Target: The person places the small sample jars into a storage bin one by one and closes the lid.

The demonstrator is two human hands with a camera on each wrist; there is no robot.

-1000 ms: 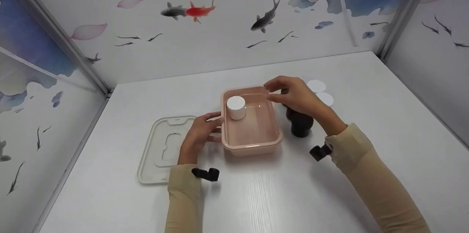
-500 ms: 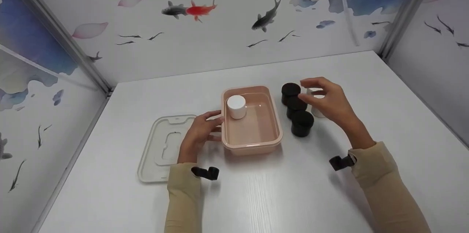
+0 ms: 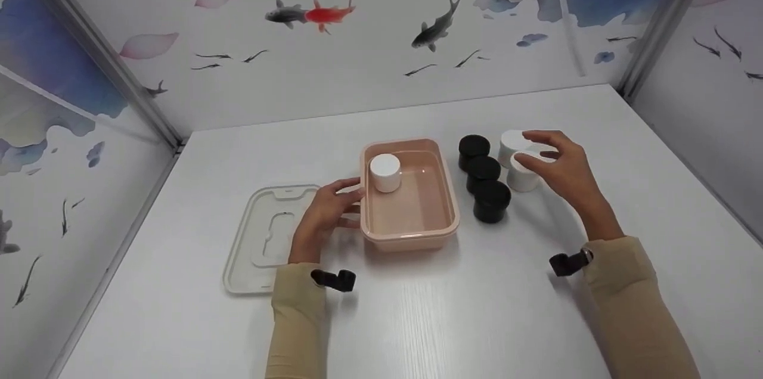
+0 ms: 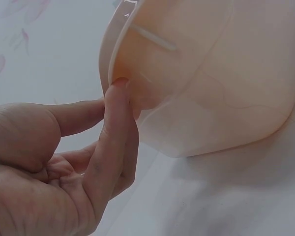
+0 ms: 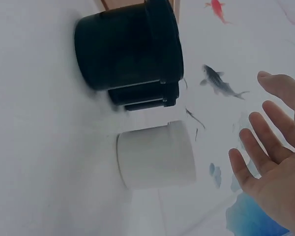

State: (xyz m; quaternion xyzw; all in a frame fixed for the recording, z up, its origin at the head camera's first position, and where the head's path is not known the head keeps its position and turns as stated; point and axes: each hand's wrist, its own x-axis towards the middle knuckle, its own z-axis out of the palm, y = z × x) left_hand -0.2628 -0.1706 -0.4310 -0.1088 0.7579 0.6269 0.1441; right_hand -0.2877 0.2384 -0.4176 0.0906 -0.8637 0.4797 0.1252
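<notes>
At the left side of a pink plastic box (image 3: pixel 411 242), my left hand (image 3: pixel 328 210) pinches the rim between thumb and fingers, shown closely in the left wrist view. Inside the box stands one white lidded jar (image 3: pixel 385 173). My right hand (image 3: pixel 563 171) hovers over two more white jars at the right, its thumb and fingers spread apart with nothing between them. It overlaps the nearer white jar (image 3: pixel 523 180) in the head view; the farther jar (image 3: pixel 509 145) stands just behind. In the right wrist view the fingers are apart from the white jar (image 5: pixel 155 156).
Three black lidded jars, the nearest black jar (image 3: pixel 492 202) among them, stand in a slanting row between box and white jars. A pale rectangular lid (image 3: pixel 241 272) lies left of the box, partly under the left forearm. Printed panels (image 3: pixel 369 81) border the white table (image 3: pixel 411 319).
My right hand has moved right, from the box's far right corner, past the black jars to over the white jars. The left hand and box stay in place.
</notes>
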